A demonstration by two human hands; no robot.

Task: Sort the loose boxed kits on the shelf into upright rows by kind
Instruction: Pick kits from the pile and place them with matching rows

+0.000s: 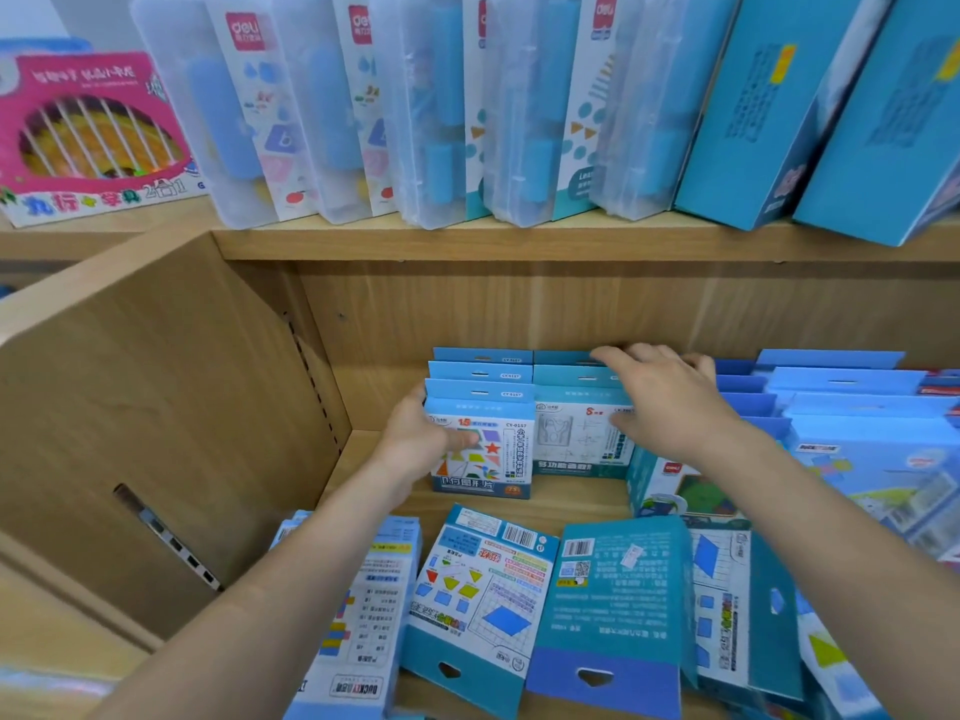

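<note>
the left hand [421, 445] grips the front box of an upright row of shape kits [480, 402] at the back of the wooden shelf [358, 462], thumb curled across the printed face and the other fingers hidden behind the box's left side. just beside that row, touching it, stands a second upright row of drawing kits [576, 439]; the right hand [667, 402] lies over its tops with fingers spread and nearly straight, the thumb resting on the front box's face. loose kits [618, 605] lie flat and overlapping along the near edge of the shelf, backs up, hang tabs toward the person. more blue boxes [841, 402] stand in rows to the right. on the shelf above, clear plastic cases [311, 111] lean beside a pink box [88, 132].
</note>
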